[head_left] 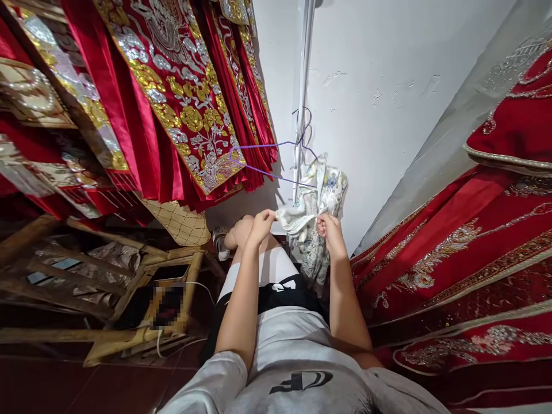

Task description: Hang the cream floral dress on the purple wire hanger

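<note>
A pale garment with a floral print [317, 247] hangs half on a purple wire hanger [269, 144]; the hanger's left arm is bare. My left hand [263, 224] pinches the garment's white edge at its left side. On the other side, my right hand [330, 230] is closed on the same cloth, with the fabric drawn between both hands. The hanger's hook is at a white upright pole [304, 75] by the wall. Folds hide the garment's full shape.
Red embroidered garments [172, 98] hang at the left, and more red beaded garments [431, 270] hang at the right. A bamboo chair [194, 287] at lower left bears a dark pixelated item and a white cable. Behind the pole is a white wall [371, 57].
</note>
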Action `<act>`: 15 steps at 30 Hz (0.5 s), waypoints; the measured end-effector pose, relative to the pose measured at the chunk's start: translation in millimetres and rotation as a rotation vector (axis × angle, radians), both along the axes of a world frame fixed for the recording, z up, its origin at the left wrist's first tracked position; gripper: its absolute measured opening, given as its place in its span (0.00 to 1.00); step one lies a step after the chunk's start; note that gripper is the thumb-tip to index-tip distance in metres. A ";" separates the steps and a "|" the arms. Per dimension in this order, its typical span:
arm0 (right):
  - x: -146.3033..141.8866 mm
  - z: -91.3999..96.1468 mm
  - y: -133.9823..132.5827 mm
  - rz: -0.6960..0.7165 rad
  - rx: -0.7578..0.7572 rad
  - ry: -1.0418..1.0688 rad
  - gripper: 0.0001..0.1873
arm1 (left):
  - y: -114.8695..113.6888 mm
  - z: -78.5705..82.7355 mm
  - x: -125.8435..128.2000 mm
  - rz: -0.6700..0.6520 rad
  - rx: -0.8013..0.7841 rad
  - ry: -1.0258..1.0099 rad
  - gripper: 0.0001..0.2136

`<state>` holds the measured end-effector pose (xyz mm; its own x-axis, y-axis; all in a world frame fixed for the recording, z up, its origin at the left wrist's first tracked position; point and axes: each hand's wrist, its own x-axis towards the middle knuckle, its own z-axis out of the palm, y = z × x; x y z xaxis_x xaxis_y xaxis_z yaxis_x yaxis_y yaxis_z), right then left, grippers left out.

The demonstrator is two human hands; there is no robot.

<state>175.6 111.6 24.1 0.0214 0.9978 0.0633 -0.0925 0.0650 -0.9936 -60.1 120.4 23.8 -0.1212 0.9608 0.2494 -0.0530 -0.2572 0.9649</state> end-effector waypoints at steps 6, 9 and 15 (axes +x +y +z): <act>8.4 -12.8 -3.1 0.294 -0.236 -0.407 0.18 | -11.7 23.5 41.9 -0.223 0.120 -0.292 0.18; -7.0 -8.0 -2.6 0.256 -0.132 -0.257 0.28 | -23.0 30.6 67.1 -0.315 0.186 -0.201 0.19; -41.9 12.3 -5.3 0.430 -0.022 0.218 0.42 | -27.9 43.4 71.6 -0.266 0.377 0.163 0.18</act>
